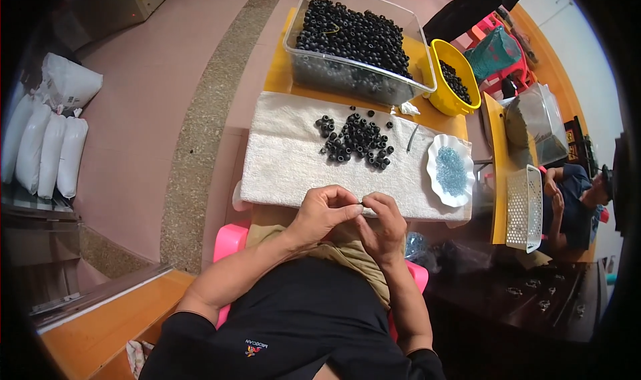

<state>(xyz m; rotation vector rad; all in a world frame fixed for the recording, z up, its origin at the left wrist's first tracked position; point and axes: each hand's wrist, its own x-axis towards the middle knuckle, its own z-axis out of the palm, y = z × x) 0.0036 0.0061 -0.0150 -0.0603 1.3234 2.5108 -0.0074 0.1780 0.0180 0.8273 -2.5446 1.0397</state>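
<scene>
Over the near edge of a white towel [280, 146], my two hands meet fingertip to fingertip. My left hand [324, 214] is closed in a pinch on a small black part [362, 205], mostly hidden by the fingers. My right hand [383, 230] also pinches at that spot; whether it grips the same part or something tiny of its own cannot be made out. Just beyond lies a loose heap of black ring-shaped parts [358, 138]. A thin dark tool [412, 138] rests to its right. Farther right, a white scalloped plate [434, 181] holds small clear bluish pieces [451, 172].
A clear plastic bin [427, 85] full of black parts stands behind the towel, beside a yellow basin [449, 106] with more. White sacks [43, 153] lean at the far left. At right are a white perforated basket [524, 210] and another person [577, 193].
</scene>
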